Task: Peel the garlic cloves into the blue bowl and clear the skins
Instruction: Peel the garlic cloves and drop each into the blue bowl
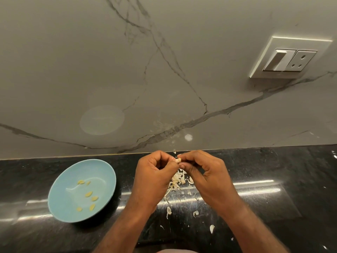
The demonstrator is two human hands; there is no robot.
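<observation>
Head view: both my hands are up over the black bench (pixel 273 165), meeting at the fingertips close to the wall edge. My left hand (pixel 155 172) has its fingers curled in, thumb and fingertips pinching a small garlic clove (pixel 178 160). My right hand (pixel 206 174) pinches the same clove from the other side, fingers curled too, so both hands are narrow and holding it between them, off the bench. Only a pale bit of the clove shows between my fingers; I cannot tell how much skin is on it.

Directly below my hands a pile of skins (pixel 177 179) lies on the bench, white and papery, partly hidden by my left thumb side. More loose skin flakes (pixel 169 210) are scattered nearer to me between my forearms, one further flake sitting beside my right forearm.

Blue bowl (pixel 102 168) sits on the bench to the left of my left hand, apart from it, upright. Inside it are several peeled cloves (pixel 88 194), yellowish, spread over the bottom, not touching each other.

Behind the bench a grey marble wall (pixel 164 70) with dark veins rises; a white switch and socket plate (pixel 290 59) is mounted on it at upper right
</observation>
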